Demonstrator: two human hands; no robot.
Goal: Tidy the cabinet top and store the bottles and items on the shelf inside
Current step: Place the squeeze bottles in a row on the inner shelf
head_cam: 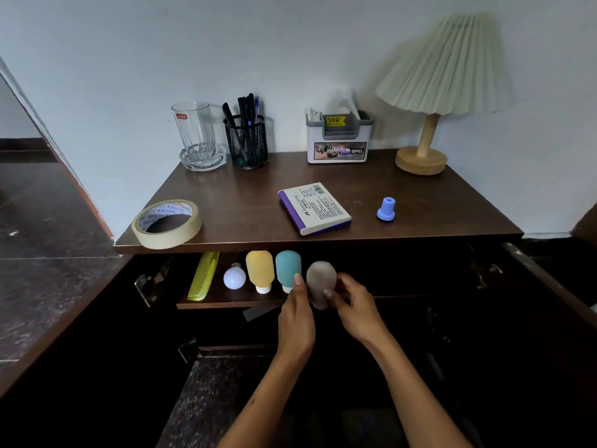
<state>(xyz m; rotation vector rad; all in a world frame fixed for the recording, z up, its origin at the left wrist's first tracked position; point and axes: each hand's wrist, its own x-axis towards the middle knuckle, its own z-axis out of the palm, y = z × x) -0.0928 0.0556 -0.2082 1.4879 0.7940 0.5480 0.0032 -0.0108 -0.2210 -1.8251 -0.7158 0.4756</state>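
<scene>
Holding a grey bottle [320,287] between them at the shelf's [226,301] front edge, left hand [297,313] and right hand [352,302] both grip it, beside the teal bottle [287,268]. Notepad [315,208] and blue cap [386,209] lie near the cabinet top's [242,202] front edge.

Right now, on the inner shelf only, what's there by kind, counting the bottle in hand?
Soft squeeze bottles: 3, namely yellow bottle, teal bottle, and grey-brown bottle held by left hand and right hand.
Yellow-green plastic comb: 1
White light bulb: 1
Total: 5
</scene>
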